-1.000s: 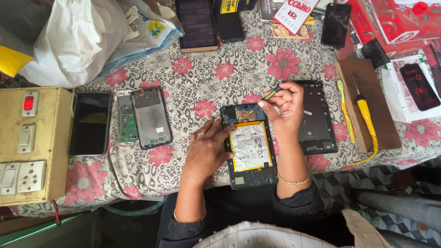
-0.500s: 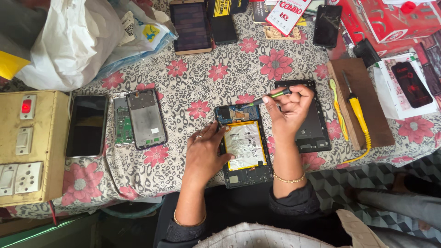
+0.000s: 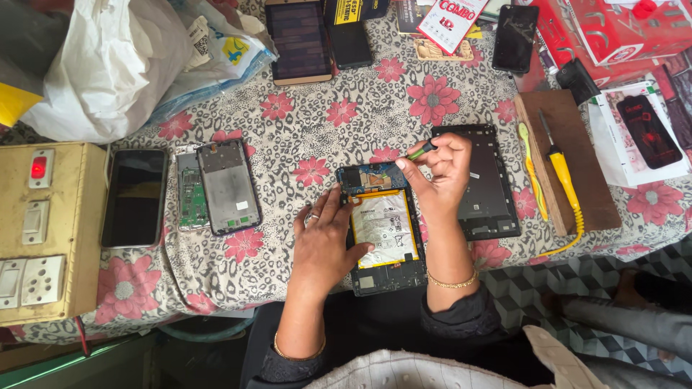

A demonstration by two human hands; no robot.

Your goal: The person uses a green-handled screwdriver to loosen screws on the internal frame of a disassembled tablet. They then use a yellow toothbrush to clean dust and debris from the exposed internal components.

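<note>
Left hand (image 3: 324,241) lying flat, fingers spread, pinning opened tablet (image 3: 382,227) on surface. Right hand (image 3: 440,169) pinching green tool (image 3: 420,150) above tablet's top. Tablet looking thin, fragile; gripping by edges seeming safest.

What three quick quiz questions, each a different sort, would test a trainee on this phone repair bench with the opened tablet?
1. True or false: the left hand rests flat on the opened black tablet with its pale battery exposed.
2. Multiple choice: the right hand pinches A) the yellow-handled soldering iron, B) the small green-handled screwdriver, C) a white plastic bag.
3. Fill in: the detached black back cover lies to the ____ of the tablet, as the head camera sees it.

Key: 1 true; 2 B; 3 right.
</note>
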